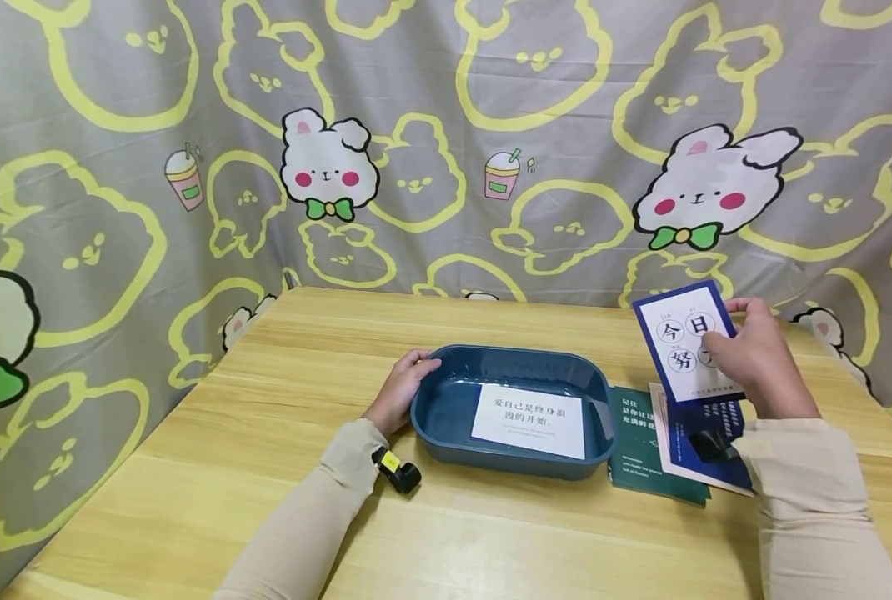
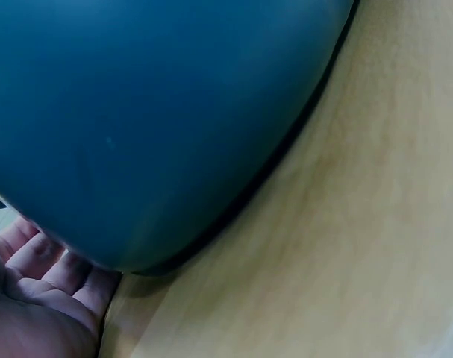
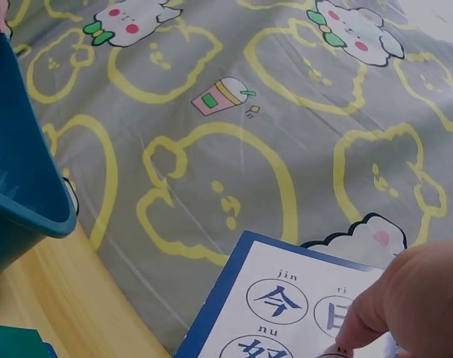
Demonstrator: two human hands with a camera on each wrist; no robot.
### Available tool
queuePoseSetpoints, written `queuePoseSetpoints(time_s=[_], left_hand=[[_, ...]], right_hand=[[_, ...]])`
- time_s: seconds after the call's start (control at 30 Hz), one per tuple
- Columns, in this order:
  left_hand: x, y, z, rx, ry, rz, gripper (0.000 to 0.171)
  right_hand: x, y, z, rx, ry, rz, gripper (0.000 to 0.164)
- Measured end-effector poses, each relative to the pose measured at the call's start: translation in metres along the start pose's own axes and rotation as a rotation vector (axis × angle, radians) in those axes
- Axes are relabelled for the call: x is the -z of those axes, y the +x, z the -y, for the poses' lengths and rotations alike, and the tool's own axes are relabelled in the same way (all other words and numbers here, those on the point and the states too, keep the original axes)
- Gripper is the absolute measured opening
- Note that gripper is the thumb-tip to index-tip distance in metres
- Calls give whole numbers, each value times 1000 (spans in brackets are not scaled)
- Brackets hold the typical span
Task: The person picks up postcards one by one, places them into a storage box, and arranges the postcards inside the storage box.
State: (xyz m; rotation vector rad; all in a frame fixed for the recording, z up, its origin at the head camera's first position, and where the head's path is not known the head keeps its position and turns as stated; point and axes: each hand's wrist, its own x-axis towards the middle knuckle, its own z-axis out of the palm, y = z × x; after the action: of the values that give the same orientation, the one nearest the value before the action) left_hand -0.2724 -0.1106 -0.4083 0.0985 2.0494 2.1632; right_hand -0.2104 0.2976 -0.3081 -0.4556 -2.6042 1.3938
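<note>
My left hand point(image 1: 403, 387) holds the left end of a dark blue plastic basin point(image 1: 513, 468), thumb over the rim and fingers along the outer wall. In the left wrist view the fingers point(image 2: 43, 261) lie against the basin's side point(image 2: 159, 134). Inside the basin lies a white card point(image 1: 530, 423) with Chinese text. My right hand point(image 1: 764, 358) pinches a blue-bordered card point(image 1: 674, 342) with circled characters, thumb on its printed face, raised over a stack of cards. In the right wrist view the thumb point(image 3: 364, 317) covers part of the print.
Right of the basin are a green card point(image 1: 644, 467), a pale-edged card point(image 1: 659, 417) and a dark blue card point(image 1: 727, 475), overlapping on the wooden table point(image 1: 446, 542). A grey patterned curtain point(image 1: 446, 100) hangs behind the table. Each wrist wears a black strap with a small device.
</note>
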Motion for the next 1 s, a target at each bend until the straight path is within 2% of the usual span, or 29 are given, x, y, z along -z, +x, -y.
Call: queuePoseSetpoints(time_s=[0.63, 0.87, 1.0], left_hand=[[-2, 1, -1, -12, 7, -5, 24], [-3, 3, -4, -18, 15, -13, 21], [-3, 1, 0, -16, 4, -17, 18]], right_hand=[[-3, -4, 9, 69, -11, -13, 58], [-5, -5, 15, 96, -23, -14, 58], [-10, -9, 17, 105, -7, -6, 56]])
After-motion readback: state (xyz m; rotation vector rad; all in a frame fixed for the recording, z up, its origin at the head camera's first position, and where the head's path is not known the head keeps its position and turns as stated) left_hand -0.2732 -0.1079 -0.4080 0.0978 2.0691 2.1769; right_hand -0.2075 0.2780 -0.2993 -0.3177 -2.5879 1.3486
